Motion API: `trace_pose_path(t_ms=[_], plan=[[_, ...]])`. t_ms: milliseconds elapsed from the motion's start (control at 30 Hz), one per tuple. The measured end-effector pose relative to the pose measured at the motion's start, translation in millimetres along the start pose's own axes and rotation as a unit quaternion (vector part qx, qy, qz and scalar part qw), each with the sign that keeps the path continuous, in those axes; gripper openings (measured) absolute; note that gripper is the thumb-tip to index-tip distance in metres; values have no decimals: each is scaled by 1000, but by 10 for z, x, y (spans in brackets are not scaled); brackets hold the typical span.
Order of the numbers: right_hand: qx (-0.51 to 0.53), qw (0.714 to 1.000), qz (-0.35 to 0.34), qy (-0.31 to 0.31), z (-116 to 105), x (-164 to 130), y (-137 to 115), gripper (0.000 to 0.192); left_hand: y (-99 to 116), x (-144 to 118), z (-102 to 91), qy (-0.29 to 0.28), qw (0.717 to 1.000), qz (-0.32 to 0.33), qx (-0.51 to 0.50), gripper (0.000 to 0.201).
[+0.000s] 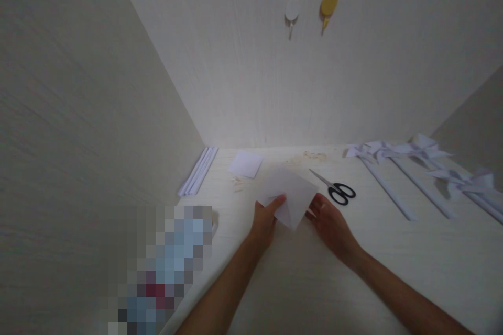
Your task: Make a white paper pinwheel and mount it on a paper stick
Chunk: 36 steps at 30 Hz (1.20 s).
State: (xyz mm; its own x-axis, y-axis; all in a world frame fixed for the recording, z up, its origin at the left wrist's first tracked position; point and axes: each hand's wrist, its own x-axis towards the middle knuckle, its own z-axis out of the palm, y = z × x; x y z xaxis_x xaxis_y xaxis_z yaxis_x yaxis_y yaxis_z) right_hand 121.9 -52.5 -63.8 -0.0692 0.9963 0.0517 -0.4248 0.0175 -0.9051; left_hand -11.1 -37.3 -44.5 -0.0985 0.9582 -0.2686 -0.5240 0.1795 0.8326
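A square sheet of white paper (294, 188) is held up above the table, one corner pointing towards me. My left hand (264, 222) grips its left side, thumb flat on top and fingers underneath. A crease or cut line runs near that thumb. At the right corner, the bent fingers of my right hand (330, 225) close on the paper's edge. Just beyond that hand lie scissors (338, 192) with black handles, blades pointing away to the left. Behind the held sheet, another white paper square (246, 164) rests on the table.
Rolled white paper sticks (198, 171) lie at the left. Paper pinwheels (387, 180) on sticks line the right side. Small pale bits (314, 156) are scattered near the back wall. White (292, 10) and yellow (329, 5) hooks are on that wall. A pixelated patch covers the lower left.
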Motion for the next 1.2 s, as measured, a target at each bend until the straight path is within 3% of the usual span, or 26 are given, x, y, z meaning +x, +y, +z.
trace_pose_path(t_ms=[100,233,400,567,767,900,1067,1200], plan=[[13,999,29,-41,57,2,73,45,-106,27,-43,-5,999,20,33,31],[21,996,74,-47,14,-2,98,36,-138,18,-60,-12,993,40,113,26],[32,994,97,23,-25,-8,130,29,-105,-20,-17,-24,987,27,155,18],[78,989,108,59,40,15,87,32,-109,7,-16,-19,987,45,151,28],[141,979,111,96,42,56,50,35,-161,97,-74,-49,993,12,106,20],[147,979,94,105,19,75,64,33,-104,144,-88,-45,996,33,76,19],[112,984,63,121,-8,91,52,30,-52,174,-105,-48,997,30,58,21],[24,989,56,134,-75,92,74,27,-47,184,-112,-44,997,36,58,23]])
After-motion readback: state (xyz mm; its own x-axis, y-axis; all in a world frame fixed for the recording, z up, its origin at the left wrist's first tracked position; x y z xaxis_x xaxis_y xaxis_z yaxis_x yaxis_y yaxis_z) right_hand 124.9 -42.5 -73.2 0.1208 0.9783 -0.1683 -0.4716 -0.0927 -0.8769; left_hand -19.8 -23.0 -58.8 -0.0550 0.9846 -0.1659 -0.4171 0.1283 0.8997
